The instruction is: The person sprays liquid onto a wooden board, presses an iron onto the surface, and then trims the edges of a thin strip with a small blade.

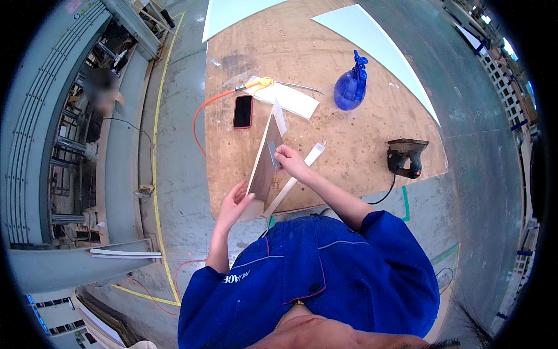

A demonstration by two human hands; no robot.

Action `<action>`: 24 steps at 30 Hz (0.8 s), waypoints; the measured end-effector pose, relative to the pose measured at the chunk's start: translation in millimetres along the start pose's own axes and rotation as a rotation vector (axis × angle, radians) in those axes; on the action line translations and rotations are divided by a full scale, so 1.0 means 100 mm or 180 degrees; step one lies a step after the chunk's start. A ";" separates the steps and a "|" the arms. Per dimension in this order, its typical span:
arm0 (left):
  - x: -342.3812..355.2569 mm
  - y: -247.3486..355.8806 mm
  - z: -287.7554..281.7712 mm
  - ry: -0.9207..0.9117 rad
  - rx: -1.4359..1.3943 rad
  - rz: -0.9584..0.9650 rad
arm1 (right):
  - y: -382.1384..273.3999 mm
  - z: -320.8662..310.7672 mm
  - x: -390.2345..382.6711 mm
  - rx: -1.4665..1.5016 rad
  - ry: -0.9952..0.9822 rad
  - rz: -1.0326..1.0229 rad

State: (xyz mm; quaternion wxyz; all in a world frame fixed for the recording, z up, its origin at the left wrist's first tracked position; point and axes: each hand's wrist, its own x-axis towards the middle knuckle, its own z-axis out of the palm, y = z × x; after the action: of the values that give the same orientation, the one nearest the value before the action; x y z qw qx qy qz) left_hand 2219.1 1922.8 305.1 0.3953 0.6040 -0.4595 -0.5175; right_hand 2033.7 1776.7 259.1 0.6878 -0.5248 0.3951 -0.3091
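On the plywood table, a narrow wooden panel (pixel 261 174) is held up on its long edge, slanting away from me. My left hand (pixel 233 202) grips its near end, thumb at the top edge. My right hand (pixel 289 161) is closed on a small flat grey piece (pixel 271 150), held against the panel's brown face. A pale strip (pixel 297 177) lies just right of the panel. Beyond the panel are a white board (pixel 293 103) and an orange hose (pixel 206 107) with a yellow fitting (pixel 260 82) and metal tube. A phone (pixel 243 111) lies to their left.
A blue spray bottle (pixel 350 90) stands at the back right. An iron (pixel 404 157) with a black cord sits at the right edge. Large white angled boards (pixel 372 58) lie along the table's far edges (pixel 395 87). Heavy grey machinery (pixel 43 134) stands left of the table.
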 end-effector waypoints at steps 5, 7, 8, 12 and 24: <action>0.09 0.43 0.22 0.0618 0.2488 0.0186 | -0.17 0.09 -0.17 0.0217 -0.0005 -0.0077; 0.16 0.46 0.26 0.0792 0.2780 -0.0006 | -0.21 0.10 -0.25 0.0191 -0.0048 -0.0084; 0.20 0.52 0.29 0.0856 0.2954 -0.0044 | -0.16 0.08 -0.26 0.0153 -0.0044 -0.0172; 0.24 0.57 0.29 0.1218 0.2845 0.0079 | -0.09 0.07 -0.29 -0.0124 0.0093 -0.0517; 0.24 0.64 0.31 0.1596 0.3002 -0.0002 | -0.07 0.18 -0.24 0.0966 0.0252 -0.0009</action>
State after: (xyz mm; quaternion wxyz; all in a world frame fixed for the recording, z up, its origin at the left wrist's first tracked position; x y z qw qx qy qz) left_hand 2179.9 1882.9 355.0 0.1785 0.8214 -0.5334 -0.0948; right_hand 2037.2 1803.5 273.6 0.7426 -0.4028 0.3698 -0.3866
